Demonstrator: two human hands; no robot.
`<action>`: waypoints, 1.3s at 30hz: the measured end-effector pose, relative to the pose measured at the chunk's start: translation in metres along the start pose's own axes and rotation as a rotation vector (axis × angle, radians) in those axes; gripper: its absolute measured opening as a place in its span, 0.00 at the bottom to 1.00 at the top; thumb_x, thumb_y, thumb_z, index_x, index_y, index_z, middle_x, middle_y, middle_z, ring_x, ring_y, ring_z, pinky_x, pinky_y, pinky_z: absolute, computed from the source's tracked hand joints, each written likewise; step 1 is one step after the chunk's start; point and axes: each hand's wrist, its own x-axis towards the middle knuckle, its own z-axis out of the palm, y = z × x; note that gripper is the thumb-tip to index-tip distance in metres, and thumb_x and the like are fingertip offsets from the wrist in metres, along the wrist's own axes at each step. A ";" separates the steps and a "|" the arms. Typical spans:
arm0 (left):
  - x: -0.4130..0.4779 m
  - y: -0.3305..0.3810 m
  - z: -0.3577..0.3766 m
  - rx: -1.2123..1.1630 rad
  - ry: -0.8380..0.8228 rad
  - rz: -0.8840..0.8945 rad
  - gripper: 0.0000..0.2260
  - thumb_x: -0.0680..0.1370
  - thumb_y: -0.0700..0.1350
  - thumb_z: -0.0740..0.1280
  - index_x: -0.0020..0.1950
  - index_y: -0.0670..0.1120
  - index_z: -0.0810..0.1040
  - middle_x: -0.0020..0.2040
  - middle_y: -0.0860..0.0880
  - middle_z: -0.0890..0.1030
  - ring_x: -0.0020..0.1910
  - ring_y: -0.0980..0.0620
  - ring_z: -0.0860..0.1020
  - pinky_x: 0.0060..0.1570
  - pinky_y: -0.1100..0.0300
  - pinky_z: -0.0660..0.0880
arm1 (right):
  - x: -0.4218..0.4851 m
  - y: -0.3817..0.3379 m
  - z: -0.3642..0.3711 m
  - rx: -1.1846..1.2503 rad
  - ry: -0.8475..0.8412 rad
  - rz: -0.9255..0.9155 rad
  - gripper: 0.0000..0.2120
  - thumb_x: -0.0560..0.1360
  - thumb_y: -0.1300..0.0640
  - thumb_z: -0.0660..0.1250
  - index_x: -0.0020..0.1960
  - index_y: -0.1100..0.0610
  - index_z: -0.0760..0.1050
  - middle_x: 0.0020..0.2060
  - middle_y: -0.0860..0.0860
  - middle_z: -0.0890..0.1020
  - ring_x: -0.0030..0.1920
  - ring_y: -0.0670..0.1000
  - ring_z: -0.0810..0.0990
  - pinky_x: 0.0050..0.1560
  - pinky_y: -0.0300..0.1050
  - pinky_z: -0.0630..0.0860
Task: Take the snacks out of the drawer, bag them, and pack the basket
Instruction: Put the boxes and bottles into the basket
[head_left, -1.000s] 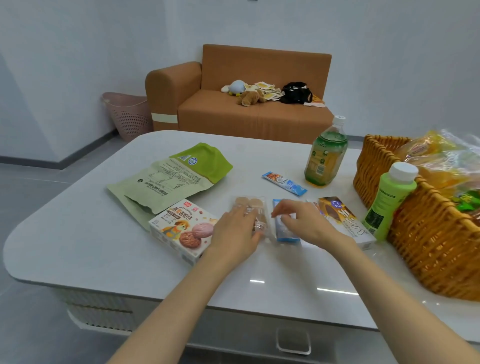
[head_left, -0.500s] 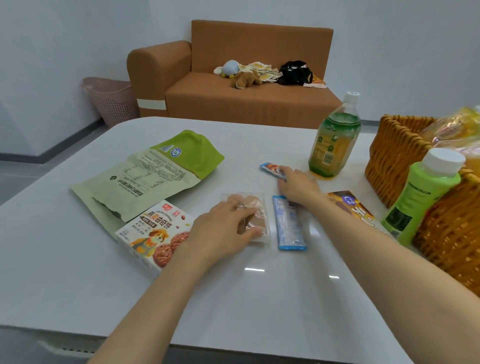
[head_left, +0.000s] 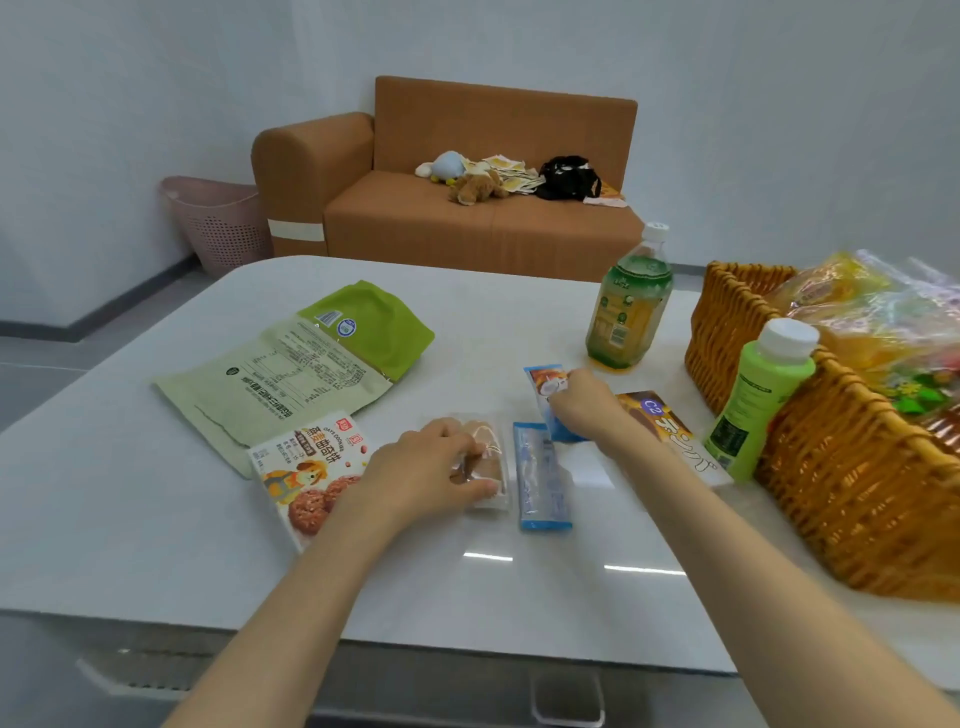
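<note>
Blue wrapping showed under the right hand (head_left: 582, 410), whose curled fingers pinched the near end of a blue snack packet (head_left: 544, 382) on the white table (head_left: 156, 519). The packet's long axis ran away from the person, toward a tea bottle (head_left: 628, 306). The left hand (head_left: 426, 467) curled over a clear-wrapped brown snack (head_left: 493, 452), thumb at its near edge. Between the two hands lay a second blue packet (head_left: 540, 478), also lengthwise and just beside the brown snack. The wicker basket (head_left: 857, 493), already holding bagged goods, stood to the right, nearer the right hand. A C2 box (head_left: 670, 431) and a green bottle (head_left: 753, 395) lay in between, yet that arm looked the likelier to carry the packet across. A cookie box (head_left: 306, 473) read "OATS COOKIES"; the print on the green pouch (head_left: 291, 374) was too small to read.
</note>
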 end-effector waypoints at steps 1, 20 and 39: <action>-0.005 0.001 0.001 -0.004 0.002 -0.001 0.21 0.76 0.64 0.63 0.65 0.58 0.72 0.68 0.55 0.67 0.64 0.50 0.70 0.57 0.57 0.69 | -0.009 0.005 -0.001 -0.008 -0.019 0.037 0.19 0.80 0.60 0.59 0.70 0.63 0.62 0.65 0.60 0.73 0.62 0.58 0.74 0.45 0.45 0.68; 0.003 0.005 0.024 -0.094 0.008 -0.092 0.25 0.83 0.53 0.55 0.78 0.46 0.55 0.79 0.45 0.50 0.77 0.42 0.49 0.73 0.49 0.55 | -0.056 0.037 0.057 -0.259 -0.014 -0.359 0.24 0.83 0.49 0.43 0.79 0.50 0.47 0.79 0.48 0.47 0.78 0.52 0.48 0.76 0.53 0.50; 0.011 0.008 0.010 -0.412 -0.037 -0.268 0.48 0.71 0.56 0.74 0.79 0.49 0.45 0.76 0.40 0.58 0.74 0.43 0.62 0.68 0.55 0.62 | -0.042 0.031 0.033 0.156 -0.124 -0.071 0.14 0.75 0.51 0.67 0.54 0.57 0.69 0.52 0.54 0.80 0.45 0.51 0.78 0.34 0.38 0.72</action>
